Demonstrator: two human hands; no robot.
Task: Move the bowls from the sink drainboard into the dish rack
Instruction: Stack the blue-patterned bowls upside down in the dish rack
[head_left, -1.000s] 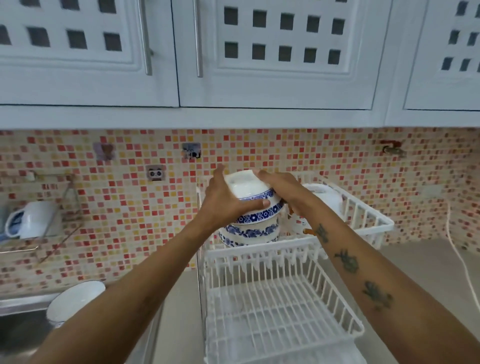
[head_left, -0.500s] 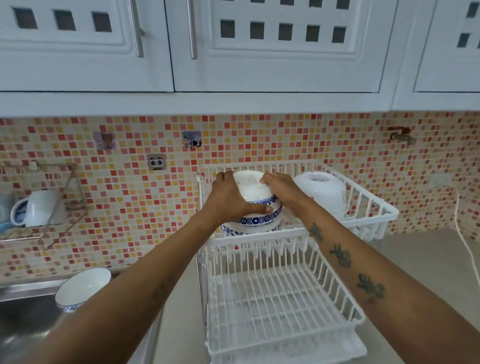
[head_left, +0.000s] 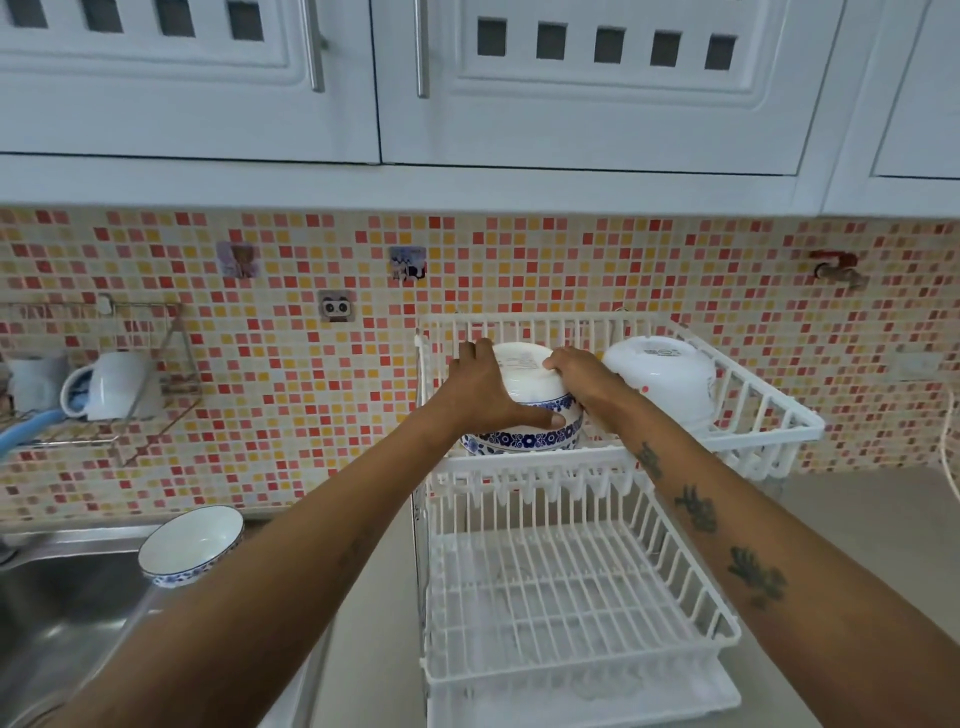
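Observation:
A white two-tier dish rack (head_left: 769, 415) stands on the counter. In its upper tier an upturned white bowl with a blue flower band (head_left: 530, 384) rests on other blue-banded bowls. My left hand (head_left: 485, 387) grips its left side, thumb across the blue band. My right hand (head_left: 584, 376) holds its right side. A plain white upturned bowl (head_left: 662, 376) sits to the right in the same tier. Another blue-rimmed bowl (head_left: 189, 543) stands upright on the steel drainboard (head_left: 67, 540) at the left.
The rack's lower tier (head_left: 571, 597) holds nothing. A steel sink basin (head_left: 57, 618) lies at the lower left. A wire wall shelf (head_left: 104, 421) carries a white mug (head_left: 111, 384). White cabinets (head_left: 467, 104) hang overhead. A cord (head_left: 948, 452) runs down the right wall.
Both hands have lowered the blue-banded bowl onto the stack in the upper tier. The view has tilted down a little, showing more of the rack and sink.

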